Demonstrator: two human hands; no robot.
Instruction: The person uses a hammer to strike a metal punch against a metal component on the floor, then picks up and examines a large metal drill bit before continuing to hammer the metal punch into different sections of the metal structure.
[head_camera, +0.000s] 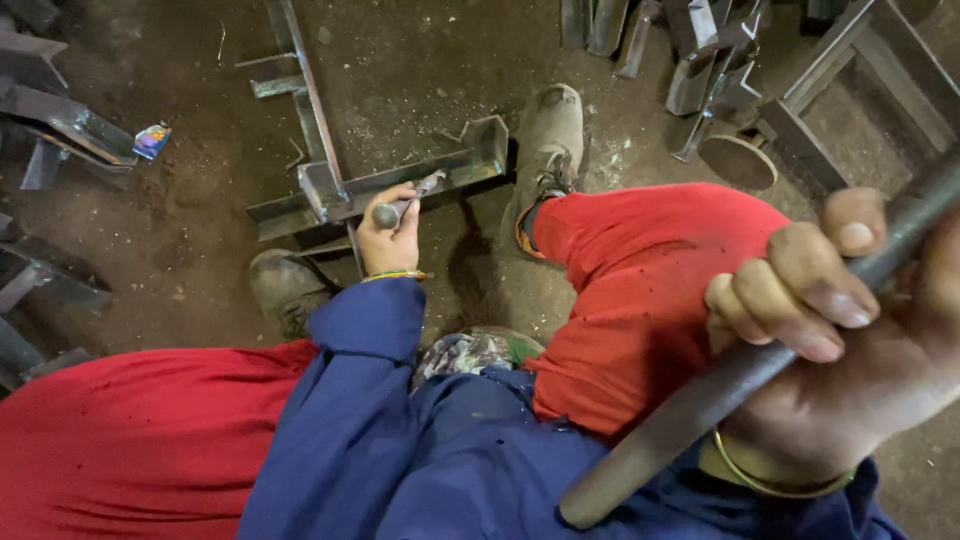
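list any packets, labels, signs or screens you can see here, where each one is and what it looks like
small packet or wrapper: on the dirt floor at upper left, beside an angled steel piece; roughly squarish, shiny, in blue, purple and pink with a bit of orange; too small to tell more.
No labels, signs or screens show anywhere else.

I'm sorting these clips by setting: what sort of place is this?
Probably a metal fabrication or welding workshop. Angle-iron frame lies on a dirty floor, more cut steel sections are piled nearby, and the left hand holds a chisel-like tool against the frame.
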